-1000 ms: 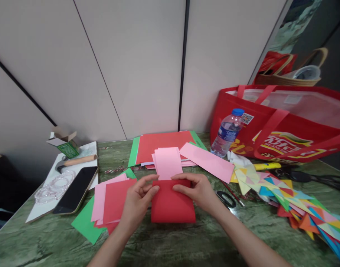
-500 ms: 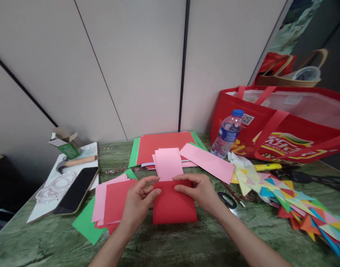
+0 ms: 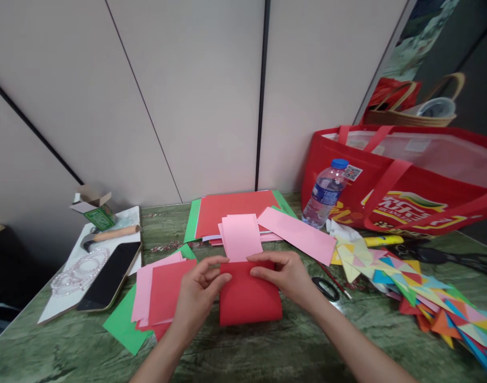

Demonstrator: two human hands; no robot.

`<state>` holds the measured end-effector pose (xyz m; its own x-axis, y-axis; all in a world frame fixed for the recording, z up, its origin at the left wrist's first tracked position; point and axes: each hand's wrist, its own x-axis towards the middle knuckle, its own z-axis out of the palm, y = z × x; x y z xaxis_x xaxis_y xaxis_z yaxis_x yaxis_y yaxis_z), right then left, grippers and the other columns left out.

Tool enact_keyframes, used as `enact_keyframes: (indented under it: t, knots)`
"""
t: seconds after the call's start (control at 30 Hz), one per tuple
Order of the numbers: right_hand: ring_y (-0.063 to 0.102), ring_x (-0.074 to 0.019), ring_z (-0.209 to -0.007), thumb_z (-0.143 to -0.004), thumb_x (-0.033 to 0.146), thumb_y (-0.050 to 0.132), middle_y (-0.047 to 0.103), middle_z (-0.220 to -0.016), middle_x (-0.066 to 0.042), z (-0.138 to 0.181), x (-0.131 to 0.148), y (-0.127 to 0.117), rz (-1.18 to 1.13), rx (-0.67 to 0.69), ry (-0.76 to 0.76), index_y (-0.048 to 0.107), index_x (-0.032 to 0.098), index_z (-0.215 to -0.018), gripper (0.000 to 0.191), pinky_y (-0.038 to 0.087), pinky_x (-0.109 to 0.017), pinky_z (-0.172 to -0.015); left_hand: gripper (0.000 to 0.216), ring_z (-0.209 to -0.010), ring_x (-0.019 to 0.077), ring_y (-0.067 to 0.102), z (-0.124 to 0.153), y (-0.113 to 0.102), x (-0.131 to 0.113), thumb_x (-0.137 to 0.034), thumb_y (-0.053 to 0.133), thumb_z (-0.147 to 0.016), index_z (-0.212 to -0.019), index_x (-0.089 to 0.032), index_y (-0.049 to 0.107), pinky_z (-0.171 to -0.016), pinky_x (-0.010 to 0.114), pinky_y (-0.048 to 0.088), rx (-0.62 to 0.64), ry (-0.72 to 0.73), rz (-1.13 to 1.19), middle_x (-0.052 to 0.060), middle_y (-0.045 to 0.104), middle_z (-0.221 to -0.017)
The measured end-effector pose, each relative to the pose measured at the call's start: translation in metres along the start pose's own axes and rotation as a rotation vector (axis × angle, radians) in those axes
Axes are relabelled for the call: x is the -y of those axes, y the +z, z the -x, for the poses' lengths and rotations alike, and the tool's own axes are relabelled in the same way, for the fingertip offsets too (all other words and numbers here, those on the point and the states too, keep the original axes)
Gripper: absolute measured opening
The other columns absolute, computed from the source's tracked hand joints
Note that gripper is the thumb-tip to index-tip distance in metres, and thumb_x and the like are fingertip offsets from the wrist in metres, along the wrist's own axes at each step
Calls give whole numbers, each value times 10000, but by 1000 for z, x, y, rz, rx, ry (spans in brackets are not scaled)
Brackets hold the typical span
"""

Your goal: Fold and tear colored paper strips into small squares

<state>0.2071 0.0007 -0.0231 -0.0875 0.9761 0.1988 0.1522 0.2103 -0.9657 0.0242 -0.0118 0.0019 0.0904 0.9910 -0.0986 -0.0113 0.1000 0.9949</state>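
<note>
A red sheet of paper (image 3: 249, 298) is bent over on itself, its rounded fold towards me. My left hand (image 3: 201, 284) pinches its far left edge between thumb and fingers. At the far right edge, my right hand (image 3: 285, 274) pinches the same sheet. Pink paper pieces (image 3: 241, 236) lie in a small stack just beyond the red sheet's far edge. To the left of my left hand sits a pile of red paper (image 3: 169, 290) and pink paper (image 3: 142, 298), with a green sheet (image 3: 126, 324) partly under it.
Red and green sheets (image 3: 235, 210) lie against the wall. A long pink strip (image 3: 297, 234), a water bottle (image 3: 325, 194), a red bag (image 3: 411, 181), scissors (image 3: 325, 289) and folded coloured paper (image 3: 422, 287) are on the right. A phone (image 3: 111, 276), sickle (image 3: 111, 234) and small box (image 3: 95, 210) stand left.
Both hands keep their pinch on the red paper, almost in place. The whole scene sits very slightly lower in view.
</note>
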Motion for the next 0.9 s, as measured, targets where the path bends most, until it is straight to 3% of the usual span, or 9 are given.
enact_keyframes:
  t: [0.53, 0.9]
  knots:
    - [626, -179, -716, -614, 269, 712, 709, -768, -26, -1, 0, 0, -18, -30, 36, 694, 191, -757, 163, 475, -271, -655, 321, -451, 84, 489, -1, -2, 1, -331, 694, -632, -880, -167, 576, -428, 157, 362, 24, -3, 6, -31, 591, -511]
    - [604, -151, -616, -573, 279, 739, 710, -695, -18, -2, 0, 2, -108, -59, 83, 715, 195, -707, 160, 456, -227, -541, 313, -531, 124, 571, -1, -3, 4, -317, 694, -637, -899, -175, 595, -464, 174, 416, 20, 13, 16, -3, 647, -579]
